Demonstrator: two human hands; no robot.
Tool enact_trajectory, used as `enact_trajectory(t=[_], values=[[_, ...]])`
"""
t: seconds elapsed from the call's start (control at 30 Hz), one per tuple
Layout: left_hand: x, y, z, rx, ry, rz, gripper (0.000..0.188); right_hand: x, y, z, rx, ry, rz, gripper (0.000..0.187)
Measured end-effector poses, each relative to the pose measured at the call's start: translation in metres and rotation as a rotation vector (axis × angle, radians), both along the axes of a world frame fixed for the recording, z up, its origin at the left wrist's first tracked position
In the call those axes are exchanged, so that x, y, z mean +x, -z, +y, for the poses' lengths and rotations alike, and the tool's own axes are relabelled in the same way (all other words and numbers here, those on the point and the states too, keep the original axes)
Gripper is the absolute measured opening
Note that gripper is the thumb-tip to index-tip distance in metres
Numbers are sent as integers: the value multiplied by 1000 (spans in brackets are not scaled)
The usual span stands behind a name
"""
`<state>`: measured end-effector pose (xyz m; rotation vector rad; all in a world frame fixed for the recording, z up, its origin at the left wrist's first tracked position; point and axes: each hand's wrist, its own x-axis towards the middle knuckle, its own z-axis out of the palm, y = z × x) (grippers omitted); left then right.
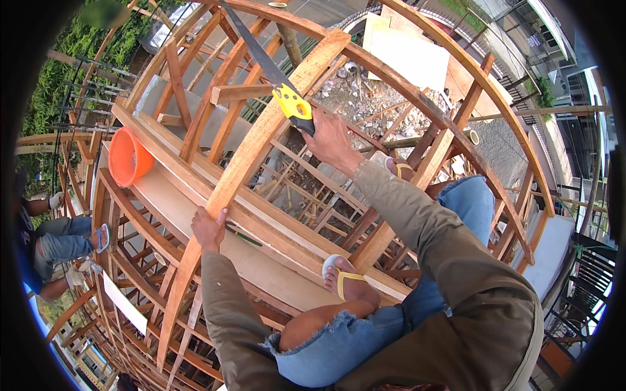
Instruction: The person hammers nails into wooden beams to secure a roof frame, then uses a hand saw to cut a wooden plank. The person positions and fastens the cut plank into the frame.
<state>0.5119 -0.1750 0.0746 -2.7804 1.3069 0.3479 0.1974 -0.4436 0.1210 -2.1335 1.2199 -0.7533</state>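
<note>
My right hand [331, 140] is closed round the yellow and black handle of a handsaw [291, 105]. Its long grey blade points up and away to the left, crossing over a light-brown wooden beam [253, 153]. Whether the blade touches the wood, I cannot tell. Lower on that same beam, my left hand [210, 229] grips it, fingers over the left side and thumb on the right. The beam is slightly curved and runs from the upper middle down to the lower left.
An orange bucket [129, 158] sits on the planking at left. Curved timber ribs [417, 98] surround me, with rubble [385, 98] far below through the gaps. My sandalled foot [345, 279] rests on the boards. Another person [59, 238] is at the far left.
</note>
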Motion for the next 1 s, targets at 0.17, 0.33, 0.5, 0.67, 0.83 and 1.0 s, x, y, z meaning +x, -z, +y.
enact_trajectory(t=[0.17, 0.33, 0.5, 0.67, 0.83, 1.0], values=[[5, 3, 0, 51, 12, 5, 72, 74, 32, -46, -196, 7, 103, 44], [9, 6, 5, 69, 13, 24, 76, 94, 48, -50, 109, -108, 270, 50], [8, 13, 4, 63, 37, 4, 76, 88, 71, -53, 91, -110, 310, 48], [15, 17, 7, 61, 41, 25, 76, 89, 77, -50, 90, -124, 254, 48], [15, 11, 3, 68, 37, 69, 75, 86, 80, -53, 58, -130, 316, 49], [15, 10, 4, 60, 44, 61, 75, 87, 81, -52, 41, -133, 296, 50]])
